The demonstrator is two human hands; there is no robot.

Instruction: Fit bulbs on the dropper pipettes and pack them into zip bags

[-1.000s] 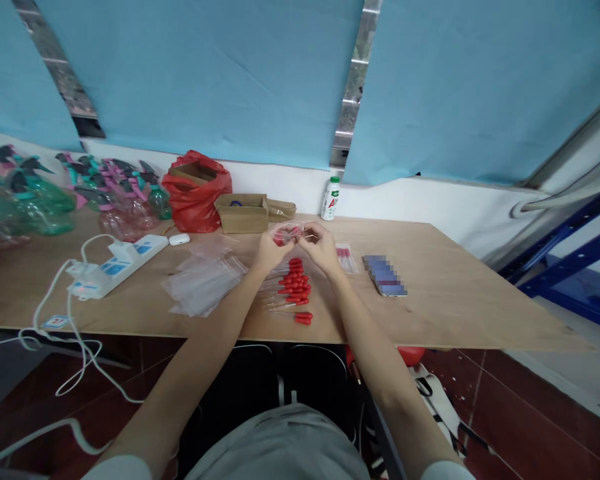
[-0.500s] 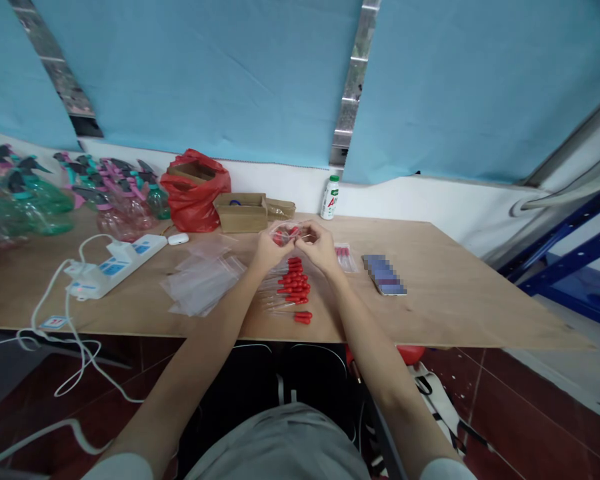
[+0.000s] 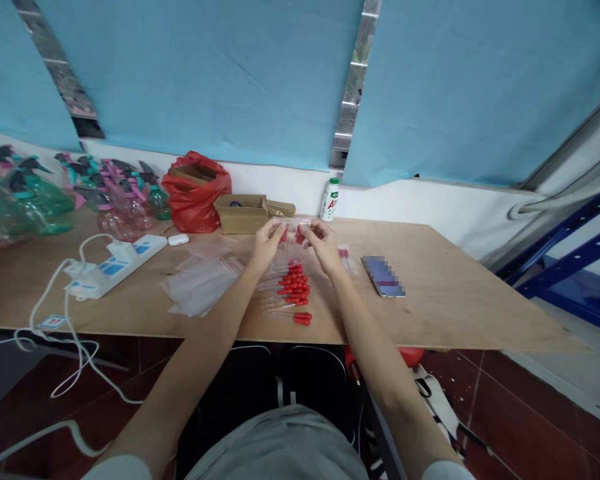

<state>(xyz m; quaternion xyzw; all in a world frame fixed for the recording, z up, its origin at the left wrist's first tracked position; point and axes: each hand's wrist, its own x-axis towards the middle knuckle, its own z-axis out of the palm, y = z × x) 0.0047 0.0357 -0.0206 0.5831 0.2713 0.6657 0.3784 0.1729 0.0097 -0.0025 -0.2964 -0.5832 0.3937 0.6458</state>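
Observation:
Between both hands, a clear plastic bag (image 3: pixel 292 233) with red-bulbed droppers in it is held up over the table. My left hand (image 3: pixel 269 241) pinches its left side and my right hand (image 3: pixel 321 241) its right side; the fingers partly cover the red bulbs. Just below the hands lies a pile of glass droppers with red bulbs (image 3: pixel 294 287), their tips pointing left. Flat clear bags (image 3: pixel 200 283) are spread to the left of my left forearm. Right of my right hand, a filled bag of droppers (image 3: pixel 347 259) rests on the wood.
A phone (image 3: pixel 383 276) lies to the right on the wooden table (image 3: pixel 445 300). Behind are a white bottle (image 3: pixel 329 200), a cardboard box (image 3: pixel 241 217) and a red plastic bag (image 3: pixel 197 197). Spray bottles (image 3: pixel 115 200) and a power strip (image 3: pixel 125 263) with cables occupy the left.
Both hands have spread the bag's top edge from a bunched, rounded shape to a flatter, straighter one. The dropper pile, phone and loose bags stay put.

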